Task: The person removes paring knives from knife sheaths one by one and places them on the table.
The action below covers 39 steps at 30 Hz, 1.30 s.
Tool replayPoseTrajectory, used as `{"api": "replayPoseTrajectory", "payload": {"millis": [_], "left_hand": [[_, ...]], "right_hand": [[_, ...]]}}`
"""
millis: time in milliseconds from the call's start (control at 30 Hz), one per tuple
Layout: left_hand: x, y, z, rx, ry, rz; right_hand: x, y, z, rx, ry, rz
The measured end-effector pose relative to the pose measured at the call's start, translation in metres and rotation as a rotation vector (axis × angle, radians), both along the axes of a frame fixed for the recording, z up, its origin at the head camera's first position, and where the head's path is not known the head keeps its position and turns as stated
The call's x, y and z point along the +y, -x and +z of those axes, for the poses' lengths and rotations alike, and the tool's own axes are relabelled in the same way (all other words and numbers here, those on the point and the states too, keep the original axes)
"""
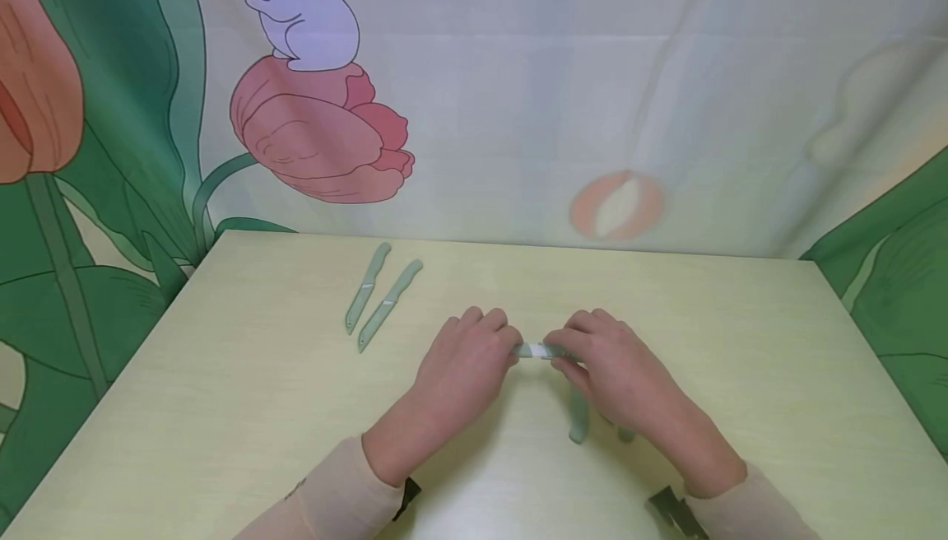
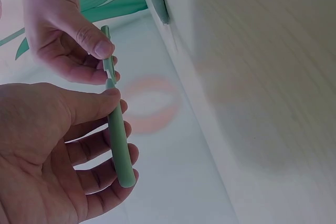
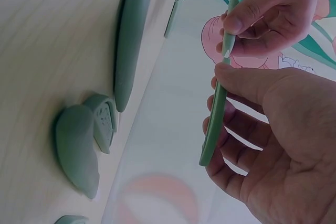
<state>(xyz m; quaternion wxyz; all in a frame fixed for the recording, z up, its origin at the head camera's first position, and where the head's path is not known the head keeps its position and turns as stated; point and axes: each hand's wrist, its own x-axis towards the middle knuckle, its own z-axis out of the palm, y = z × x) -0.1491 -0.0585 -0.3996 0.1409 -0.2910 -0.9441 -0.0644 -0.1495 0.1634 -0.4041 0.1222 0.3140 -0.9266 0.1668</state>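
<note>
A small green-handled knife (image 1: 536, 351) is held level above the table between both hands. My left hand (image 1: 468, 363) grips its handle (image 2: 121, 150), thumb on one side and fingers curled along the other. My right hand (image 1: 622, 371) pinches the green blade cover (image 3: 212, 129) at the opposite end. A short pale stretch of blade shows between handle and cover. Below my right hand lie a green handle (image 1: 578, 418) and another green piece (image 1: 626, 435), both partly hidden by it in the head view.
Two green knives in covers, a nearer one (image 1: 390, 306) and a farther one (image 1: 368, 289), lie side by side on the table (image 1: 222, 375), left of the hands. In the right wrist view, a rounded green piece (image 3: 77, 150) lies beside a patterned one (image 3: 105, 119). A printed curtain (image 1: 504, 112) hangs behind.
</note>
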Motion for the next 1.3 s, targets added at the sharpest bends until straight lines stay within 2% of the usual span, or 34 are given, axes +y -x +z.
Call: {"api": "replayPoseTrajectory", "payload": {"millis": [400,1300], "left_hand": [[-0.0010,0.0005,0.0007,0.016,0.001,0.002],[-0.0036,0.0011,0.0036,0.002,0.020,0.030]], "right_hand": [[0.0010,0.0003,0.0009,0.014,-0.004,0.005],[0.0047,0.0018,0.0024,-0.005,-0.007,-0.018]]}}
